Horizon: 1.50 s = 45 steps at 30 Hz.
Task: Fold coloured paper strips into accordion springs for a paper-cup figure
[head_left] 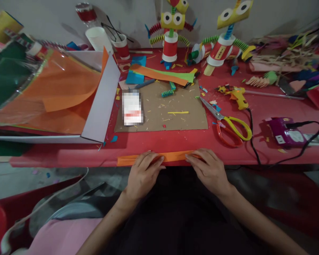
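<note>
A long, narrow orange paper strip (174, 156) lies along the front edge of the red table. My left hand (145, 170) pinches it left of its middle, thumb and fingers closed on the paper. Farther right, my right hand (208, 169) grips the strip near its right end, which its fingers partly hide. Beyond the hands is a brown cardboard sheet (159, 106) with small paper scraps and a thin yellow strip (178, 112) on it. Scissors (224, 120) with yellow and red handles lie open to the right of the cardboard.
A white box (99, 102) with orange and green sheets stands at left. A yellow glue gun (238, 96), its cord, and a purple power strip (287, 132) occupy the right. Paper-cup figures (170, 46) line the wall. A blurred phone-like rectangle (132, 108) rests on the cardboard.
</note>
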### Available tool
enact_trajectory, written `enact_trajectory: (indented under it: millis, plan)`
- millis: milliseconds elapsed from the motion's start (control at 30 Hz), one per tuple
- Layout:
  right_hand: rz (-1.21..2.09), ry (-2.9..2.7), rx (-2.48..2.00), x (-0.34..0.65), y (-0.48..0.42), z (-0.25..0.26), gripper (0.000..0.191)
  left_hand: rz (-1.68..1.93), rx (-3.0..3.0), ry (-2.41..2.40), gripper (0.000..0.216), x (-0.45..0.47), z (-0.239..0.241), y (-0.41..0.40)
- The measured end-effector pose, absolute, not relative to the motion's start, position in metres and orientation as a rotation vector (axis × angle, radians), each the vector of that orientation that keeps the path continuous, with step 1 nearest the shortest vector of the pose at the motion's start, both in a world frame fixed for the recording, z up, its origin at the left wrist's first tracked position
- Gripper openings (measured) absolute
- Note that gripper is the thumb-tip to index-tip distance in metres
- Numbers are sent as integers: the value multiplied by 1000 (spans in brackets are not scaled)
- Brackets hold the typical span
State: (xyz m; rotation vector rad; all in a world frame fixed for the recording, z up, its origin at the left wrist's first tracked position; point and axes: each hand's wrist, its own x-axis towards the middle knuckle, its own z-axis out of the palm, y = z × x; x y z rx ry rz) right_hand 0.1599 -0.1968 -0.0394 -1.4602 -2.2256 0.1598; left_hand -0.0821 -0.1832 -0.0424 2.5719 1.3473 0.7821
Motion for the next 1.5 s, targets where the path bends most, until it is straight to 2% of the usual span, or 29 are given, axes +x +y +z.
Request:
enact_trajectory:
  millis: [267, 500, 700, 1033, 1100, 1200, 1333, 1500]
  plan:
    - [93, -2347, -1446, 165, -186, -35, 16, 612, 2642, 1368, 15, -83, -32, -173]
    - [254, -2442, -1597, 163, -164, -24, 24, 309, 2411, 1500, 15, -73, -18, -155]
    - [150, -2483, -1649, 163, -157, -28, 30, 216, 2412, 1607, 7, -69, -14, -152]
    - [-21, -2432, -1621, 162, -162, -34, 31, 300, 2630, 1531, 16, -68, -23, -157]
    - [31, -2402, -1606, 162, -162, -35, 31, 339, 2658, 1485, 18, -72, -24, -154]
    - [288, -2301, -1505, 165, -153, -32, 27, 456, 2722, 1407, 22, -81, -20, -140]
    - [532, -2245, -1287, 165, -111, -12, 21, 528, 2801, 1447, 24, -80, -1, -107]
    - [318, -2292, -1192, 155, -39, 27, 20, 662, 2797, 1455, 20, -51, 30, -52]
